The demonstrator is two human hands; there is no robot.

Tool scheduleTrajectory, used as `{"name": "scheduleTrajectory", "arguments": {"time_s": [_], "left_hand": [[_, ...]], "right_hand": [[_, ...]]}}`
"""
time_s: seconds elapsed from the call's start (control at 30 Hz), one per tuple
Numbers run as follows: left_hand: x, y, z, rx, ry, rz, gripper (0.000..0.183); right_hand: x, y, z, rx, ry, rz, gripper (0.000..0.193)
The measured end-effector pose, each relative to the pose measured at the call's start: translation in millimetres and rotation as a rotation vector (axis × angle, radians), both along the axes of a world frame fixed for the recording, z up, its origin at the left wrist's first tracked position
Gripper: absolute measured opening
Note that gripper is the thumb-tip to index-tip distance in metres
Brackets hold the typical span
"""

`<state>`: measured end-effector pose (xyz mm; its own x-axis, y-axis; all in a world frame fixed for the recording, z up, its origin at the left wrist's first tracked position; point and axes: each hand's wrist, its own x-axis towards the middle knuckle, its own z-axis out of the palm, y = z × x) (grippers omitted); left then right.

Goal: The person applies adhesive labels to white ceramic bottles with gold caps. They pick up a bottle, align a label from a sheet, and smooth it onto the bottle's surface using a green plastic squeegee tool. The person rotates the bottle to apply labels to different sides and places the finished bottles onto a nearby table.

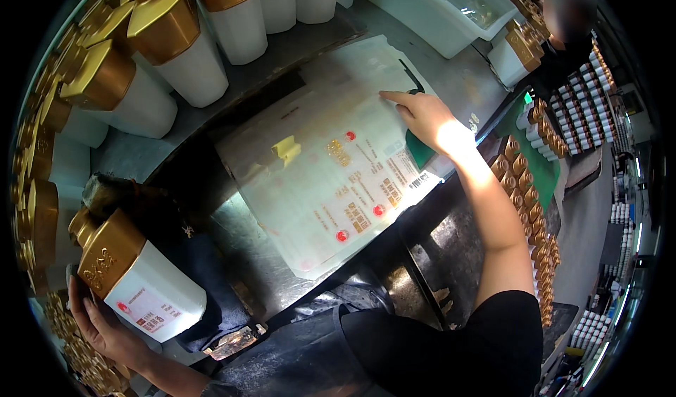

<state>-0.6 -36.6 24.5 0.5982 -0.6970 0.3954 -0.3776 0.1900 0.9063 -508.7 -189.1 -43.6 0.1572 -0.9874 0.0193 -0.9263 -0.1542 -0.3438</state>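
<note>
My left hand [105,330] is wrapped round the outer side of a white bottle [165,288] with a gold embossed cap, at the lower left. The bottle lies tilted against a dark cloth-covered support [201,277], its red and gold printed face turned up. At the upper right, my right hand [426,119] rests over a translucent sheet [310,200] of printed red and gold transfers. Its index finger stretches across the sheet, and the other fingers curl in by a flat green piece [420,152], partly hidden beneath them. A black curved strip [414,78] lies beside the hand.
Several white bottles with gold caps [162,34] crowd the left and back. A white plastic tub [443,20] stands at the back right. Rows of gold-capped bottles [524,200] line the right, with another person [567,45] beyond. A yellow scrap [285,150] lies on the sheet.
</note>
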Motion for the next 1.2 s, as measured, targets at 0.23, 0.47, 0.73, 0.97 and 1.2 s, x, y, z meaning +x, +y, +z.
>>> {"name": "scheduleTrajectory", "arguments": {"time_s": [0.23,0.47,0.73,0.97,1.2], "left_hand": [[9,2,0,0.019,0.015,0.01,0.037],[23,4,-11,-0.005,0.041,-0.016,0.038],[16,-1,-6,0.015,0.098,0.028,0.039],[26,7,-9,0.024,0.125,-0.019,0.039],[30,6,-12,0.022,0.104,-0.026,0.039]], "right_hand": [[-9,-21,-17,-0.016,0.019,0.102,0.037],[-28,-37,-12,0.425,-0.675,-0.429,0.025],[-89,-66,-6,-0.214,0.073,-0.174,0.035],[-101,-102,-11,0.268,0.096,-0.275,0.043],[-127,-106,-25,0.217,-0.056,-0.195,0.029]]}}
